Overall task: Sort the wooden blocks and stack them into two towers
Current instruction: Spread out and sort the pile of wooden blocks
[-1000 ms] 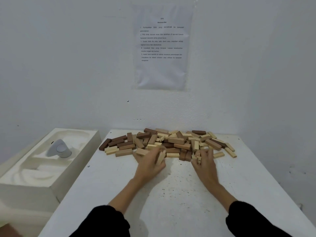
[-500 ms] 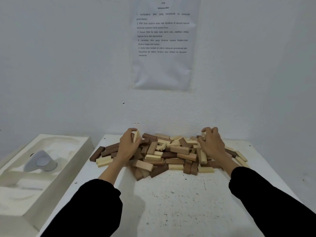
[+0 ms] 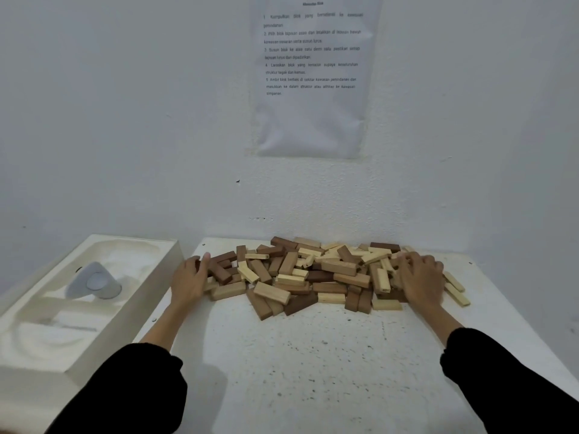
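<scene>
The person wears a black long-sleeved top of plain matte cloth. The left sleeve [image 3: 131, 389], at the near left, ends partway along the forearm in a soft, rounded, slightly bunched cuff. The right sleeve [image 3: 513, 380], at the near right, ends at much the same place, its edge loose. Beyond the cuffs the forearms are bare, as are the left hand [image 3: 191, 278] and the right hand [image 3: 421, 281].

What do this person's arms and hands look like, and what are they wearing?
The left hand and right hand are bare: no gloves, and no ring or watch shows. The left sleeve and right sleeve are plain black fabric, ending partway along the forearm, with no visible markings.
</scene>
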`<action>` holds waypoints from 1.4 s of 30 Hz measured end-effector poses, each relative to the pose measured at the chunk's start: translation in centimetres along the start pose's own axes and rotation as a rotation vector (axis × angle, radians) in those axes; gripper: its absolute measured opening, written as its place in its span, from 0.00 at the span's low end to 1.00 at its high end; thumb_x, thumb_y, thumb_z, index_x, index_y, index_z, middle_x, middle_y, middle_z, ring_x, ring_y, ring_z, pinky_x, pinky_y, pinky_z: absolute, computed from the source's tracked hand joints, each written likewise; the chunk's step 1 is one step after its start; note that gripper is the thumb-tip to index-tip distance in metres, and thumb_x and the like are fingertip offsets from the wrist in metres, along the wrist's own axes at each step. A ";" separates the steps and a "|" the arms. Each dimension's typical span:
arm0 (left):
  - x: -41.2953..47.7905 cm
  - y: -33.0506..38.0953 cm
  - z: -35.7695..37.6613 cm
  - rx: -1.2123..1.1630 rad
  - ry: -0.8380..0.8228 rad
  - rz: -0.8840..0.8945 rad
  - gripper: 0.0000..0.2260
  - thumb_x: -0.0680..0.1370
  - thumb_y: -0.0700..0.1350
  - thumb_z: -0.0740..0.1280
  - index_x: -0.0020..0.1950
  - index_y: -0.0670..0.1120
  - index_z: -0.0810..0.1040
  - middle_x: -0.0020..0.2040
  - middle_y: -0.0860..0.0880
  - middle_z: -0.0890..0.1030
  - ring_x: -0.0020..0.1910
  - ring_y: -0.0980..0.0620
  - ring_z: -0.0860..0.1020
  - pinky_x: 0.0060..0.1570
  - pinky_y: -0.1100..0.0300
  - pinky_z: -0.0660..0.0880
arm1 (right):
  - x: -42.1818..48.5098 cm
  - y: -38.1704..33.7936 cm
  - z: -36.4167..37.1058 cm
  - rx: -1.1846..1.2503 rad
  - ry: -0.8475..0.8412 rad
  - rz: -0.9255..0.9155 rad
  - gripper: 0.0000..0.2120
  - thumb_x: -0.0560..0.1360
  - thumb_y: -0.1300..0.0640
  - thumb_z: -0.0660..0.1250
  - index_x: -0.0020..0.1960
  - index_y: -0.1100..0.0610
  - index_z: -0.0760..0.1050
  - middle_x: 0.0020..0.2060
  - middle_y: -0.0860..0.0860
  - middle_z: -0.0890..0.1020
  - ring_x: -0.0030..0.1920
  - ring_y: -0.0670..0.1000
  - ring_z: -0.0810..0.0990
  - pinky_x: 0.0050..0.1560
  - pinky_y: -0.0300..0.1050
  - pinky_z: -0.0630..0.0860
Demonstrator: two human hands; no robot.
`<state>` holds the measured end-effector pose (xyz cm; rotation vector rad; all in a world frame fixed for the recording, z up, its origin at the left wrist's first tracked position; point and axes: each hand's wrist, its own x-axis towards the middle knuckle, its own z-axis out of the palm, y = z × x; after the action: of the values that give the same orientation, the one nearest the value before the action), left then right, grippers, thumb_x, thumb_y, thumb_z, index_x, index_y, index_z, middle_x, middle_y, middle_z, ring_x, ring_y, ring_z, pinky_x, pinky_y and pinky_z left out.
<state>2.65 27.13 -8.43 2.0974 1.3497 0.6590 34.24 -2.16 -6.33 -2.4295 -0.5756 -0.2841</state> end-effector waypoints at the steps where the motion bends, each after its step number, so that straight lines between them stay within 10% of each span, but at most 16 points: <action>1: 0.0 0.1 0.3 -0.022 0.047 -0.016 0.35 0.76 0.68 0.46 0.54 0.42 0.80 0.54 0.43 0.80 0.56 0.42 0.75 0.59 0.46 0.69 | -0.3 0.4 0.3 0.021 0.009 0.002 0.18 0.80 0.51 0.55 0.59 0.62 0.75 0.58 0.64 0.74 0.60 0.62 0.67 0.58 0.54 0.63; 8: -2.9 5.6 1.6 -0.136 0.077 -0.098 0.26 0.79 0.59 0.58 0.70 0.43 0.68 0.65 0.41 0.74 0.66 0.39 0.69 0.64 0.47 0.64 | -2.4 0.3 2.2 -0.035 0.103 -0.164 0.22 0.77 0.47 0.56 0.51 0.63 0.78 0.48 0.67 0.77 0.49 0.65 0.74 0.49 0.55 0.69; 16: -3.4 11.8 3.1 -1.228 -0.014 -0.462 0.09 0.81 0.44 0.58 0.43 0.43 0.73 0.48 0.43 0.77 0.41 0.52 0.76 0.39 0.61 0.75 | -3.3 0.2 2.4 -0.106 0.128 -0.216 0.21 0.76 0.47 0.56 0.51 0.62 0.79 0.45 0.66 0.77 0.45 0.66 0.75 0.45 0.58 0.71; 24: -5.2 13.1 2.4 -0.681 0.007 0.087 0.13 0.82 0.46 0.57 0.51 0.45 0.81 0.51 0.50 0.81 0.54 0.53 0.76 0.53 0.63 0.67 | -3.2 0.3 2.4 -0.005 0.142 -0.211 0.21 0.77 0.49 0.54 0.52 0.62 0.79 0.49 0.66 0.77 0.48 0.66 0.74 0.49 0.58 0.70; 29: -9.3 8.4 1.0 -0.218 0.220 0.141 0.31 0.70 0.69 0.51 0.60 0.50 0.76 0.62 0.48 0.75 0.65 0.48 0.68 0.65 0.49 0.62 | -3.6 0.2 2.0 0.038 0.193 -0.234 0.24 0.76 0.50 0.49 0.49 0.64 0.78 0.44 0.64 0.78 0.45 0.64 0.75 0.46 0.55 0.71; 32: -15.2 6.4 2.0 -0.046 -0.085 0.264 0.51 0.61 0.79 0.50 0.77 0.52 0.52 0.77 0.51 0.49 0.76 0.52 0.45 0.73 0.48 0.42 | -3.7 0.4 2.3 0.019 0.210 -0.221 0.24 0.76 0.50 0.49 0.49 0.64 0.78 0.43 0.64 0.78 0.44 0.63 0.75 0.46 0.55 0.71; 35: -17.6 5.9 3.2 0.212 -0.285 0.441 0.57 0.56 0.83 0.48 0.74 0.55 0.31 0.71 0.55 0.25 0.70 0.57 0.24 0.68 0.51 0.26 | -4.0 0.6 2.4 0.004 0.220 -0.238 0.24 0.76 0.49 0.49 0.50 0.64 0.78 0.43 0.64 0.78 0.45 0.63 0.75 0.46 0.55 0.70; 42: -13.8 8.2 6.4 0.243 -0.160 0.365 0.59 0.55 0.83 0.35 0.77 0.48 0.39 0.76 0.47 0.33 0.74 0.49 0.30 0.71 0.45 0.36 | -5.6 0.2 2.0 -0.006 0.211 -0.267 0.24 0.75 0.49 0.51 0.51 0.65 0.79 0.48 0.65 0.79 0.47 0.66 0.76 0.47 0.58 0.75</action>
<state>7.05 10.44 -8.98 2.5656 1.0092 0.4733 29.56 -2.93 -9.92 -2.2893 -0.8022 -0.6451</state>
